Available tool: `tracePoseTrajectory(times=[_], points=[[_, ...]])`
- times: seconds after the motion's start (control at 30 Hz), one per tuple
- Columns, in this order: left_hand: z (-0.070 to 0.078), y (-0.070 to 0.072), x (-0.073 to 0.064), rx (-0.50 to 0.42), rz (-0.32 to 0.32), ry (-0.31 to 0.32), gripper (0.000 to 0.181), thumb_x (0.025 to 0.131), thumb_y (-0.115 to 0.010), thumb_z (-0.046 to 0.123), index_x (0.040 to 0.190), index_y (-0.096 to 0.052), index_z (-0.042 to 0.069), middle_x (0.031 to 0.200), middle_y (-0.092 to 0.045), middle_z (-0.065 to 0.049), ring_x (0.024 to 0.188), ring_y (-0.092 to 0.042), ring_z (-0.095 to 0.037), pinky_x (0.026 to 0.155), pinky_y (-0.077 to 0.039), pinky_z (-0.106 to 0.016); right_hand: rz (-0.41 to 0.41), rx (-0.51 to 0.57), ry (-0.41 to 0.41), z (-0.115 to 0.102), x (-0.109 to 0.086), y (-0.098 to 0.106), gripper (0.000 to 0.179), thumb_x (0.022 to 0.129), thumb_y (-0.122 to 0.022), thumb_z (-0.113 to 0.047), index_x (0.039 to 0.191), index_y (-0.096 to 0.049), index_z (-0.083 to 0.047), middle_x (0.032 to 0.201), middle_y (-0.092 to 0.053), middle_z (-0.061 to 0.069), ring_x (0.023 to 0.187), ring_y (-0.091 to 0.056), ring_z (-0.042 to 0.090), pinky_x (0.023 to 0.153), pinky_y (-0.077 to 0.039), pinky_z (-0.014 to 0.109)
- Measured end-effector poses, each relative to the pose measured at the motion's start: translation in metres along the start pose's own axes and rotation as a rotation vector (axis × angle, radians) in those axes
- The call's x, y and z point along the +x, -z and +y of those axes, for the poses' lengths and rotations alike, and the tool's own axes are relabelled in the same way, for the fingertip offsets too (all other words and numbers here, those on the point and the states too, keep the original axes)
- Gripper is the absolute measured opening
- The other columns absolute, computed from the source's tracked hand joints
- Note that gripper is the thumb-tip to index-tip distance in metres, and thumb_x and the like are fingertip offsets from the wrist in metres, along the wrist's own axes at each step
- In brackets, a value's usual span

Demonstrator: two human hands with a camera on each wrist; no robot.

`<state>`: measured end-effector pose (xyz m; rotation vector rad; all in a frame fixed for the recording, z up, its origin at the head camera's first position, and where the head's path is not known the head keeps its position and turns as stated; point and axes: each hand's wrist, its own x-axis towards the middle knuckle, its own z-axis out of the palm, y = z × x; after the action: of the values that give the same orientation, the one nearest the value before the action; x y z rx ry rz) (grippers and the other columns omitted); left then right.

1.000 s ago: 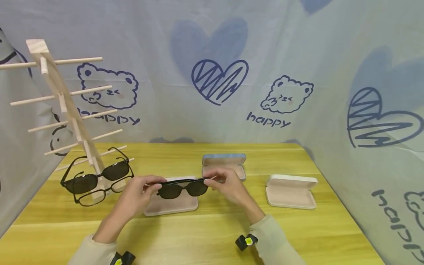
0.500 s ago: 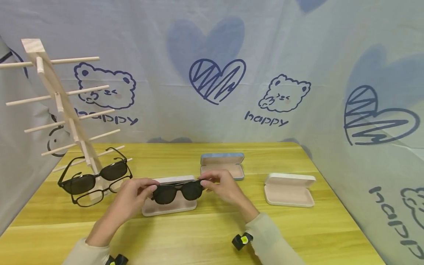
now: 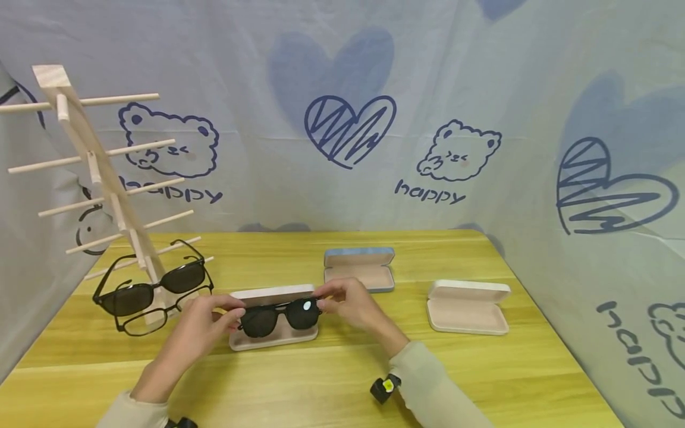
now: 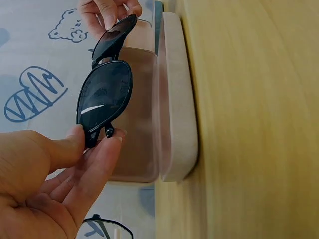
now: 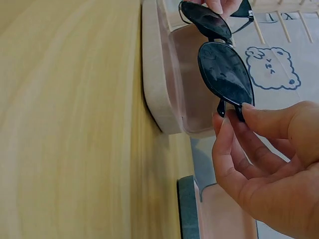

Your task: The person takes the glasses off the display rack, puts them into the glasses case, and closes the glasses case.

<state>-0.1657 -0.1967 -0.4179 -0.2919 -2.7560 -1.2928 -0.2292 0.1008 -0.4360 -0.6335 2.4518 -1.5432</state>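
Note:
Black sunglasses (image 3: 278,318) with dark lenses are held by both ends over an open pale glasses case (image 3: 275,345). My left hand (image 3: 200,324) pinches their left end between thumb and fingers; in the left wrist view the thumb lies on the frame's corner. At the other end, my right hand (image 3: 353,304) pinches the frame the same way, as the right wrist view shows. The temples appear folded behind the lenses (image 4: 104,94). Both wrist views show the sunglasses in front of the case's pinkish lining; whether they touch it I cannot tell.
A wooden display rack (image 3: 115,196) with pegs stands at left, bearing black sunglasses (image 3: 155,289) and clear-lens glasses (image 3: 144,321) low down. An open blue case (image 3: 360,267) lies behind my right hand. Another open white case (image 3: 468,308) sits to the right.
Both hands have lowered the sunglasses toward the pale case and slightly to the left. The lenses have tilted to face more upward. The other cases have stayed put.

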Motion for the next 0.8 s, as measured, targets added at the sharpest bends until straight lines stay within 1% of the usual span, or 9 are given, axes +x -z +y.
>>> tracePoseTrajectory(times=[0.17, 0.27, 0.37, 0.5, 0.6, 0.8], points=[[-0.006, -0.002, -0.001, 0.002, -0.003, 0.035, 0.015, 0.095, -0.069, -0.001, 0.108, -0.076, -0.004, 0.107, -0.076, -0.026, 0.074, -0.078, -0.021, 0.059, -0.060, -0.023, -0.004, 0.002, -0.025, 0.001, 0.002, -0.004, 0.018, 0.094, -0.073, -0.004, 0.111, -0.078, -0.002, 0.111, -0.075, 0.018, 0.079, -0.071, 0.012, 0.074, -0.055, 0.018], [-0.008, -0.002, -0.002, 0.011, -0.002, 0.039, 0.016, 0.095, -0.069, -0.003, 0.109, -0.076, -0.004, 0.108, -0.076, -0.026, 0.074, -0.078, -0.021, 0.059, -0.060, -0.023, 0.000, -0.022, -0.033, 0.000, 0.003, -0.007, 0.018, 0.093, -0.073, -0.002, 0.110, -0.078, -0.002, 0.110, -0.076, 0.019, 0.076, -0.069, 0.011, 0.072, -0.055, 0.017], [-0.010, -0.003, -0.001, 0.029, 0.000, 0.043, 0.016, 0.095, -0.069, -0.003, 0.110, -0.076, -0.005, 0.108, -0.075, -0.027, 0.074, -0.078, -0.020, 0.058, -0.058, -0.021, 0.004, -0.066, -0.019, 0.001, 0.005, -0.011, 0.018, 0.091, -0.074, 0.000, 0.109, -0.078, -0.002, 0.107, -0.076, 0.018, 0.075, -0.068, 0.010, 0.070, -0.054, 0.017], [-0.014, -0.003, -0.001, 0.038, 0.001, 0.057, 0.017, 0.095, -0.068, -0.004, 0.111, -0.075, -0.005, 0.108, -0.075, -0.027, 0.075, -0.078, -0.021, 0.058, -0.057, -0.019, 0.016, -0.108, 0.011, 0.003, 0.005, -0.016, 0.017, 0.090, -0.075, 0.003, 0.106, -0.078, -0.001, 0.103, -0.077, 0.018, 0.076, -0.071, 0.017, 0.068, -0.054, 0.016], [-0.016, -0.004, -0.001, 0.043, -0.003, 0.068, 0.017, 0.095, -0.068, -0.004, 0.111, -0.075, -0.005, 0.108, -0.076, -0.026, 0.076, -0.078, -0.021, 0.058, -0.057, -0.020, 0.023, -0.123, 0.024, 0.005, 0.005, -0.019, 0.017, 0.089, -0.075, 0.004, 0.106, -0.078, -0.001, 0.103, -0.077, 0.018, 0.077, -0.073, 0.022, 0.066, -0.054, 0.016], [-0.019, -0.006, -0.001, 0.082, -0.006, 0.081, 0.015, 0.094, -0.071, -0.002, 0.107, -0.077, -0.002, 0.102, -0.078, -0.020, 0.075, -0.076, -0.017, 0.057, -0.055, -0.021, 0.039, -0.156, 0.042, 0.006, 0.004, -0.022, 0.016, 0.090, -0.075, 0.003, 0.106, -0.078, 0.000, 0.103, -0.078, 0.017, 0.077, -0.073, 0.023, 0.064, -0.054, 0.017]])
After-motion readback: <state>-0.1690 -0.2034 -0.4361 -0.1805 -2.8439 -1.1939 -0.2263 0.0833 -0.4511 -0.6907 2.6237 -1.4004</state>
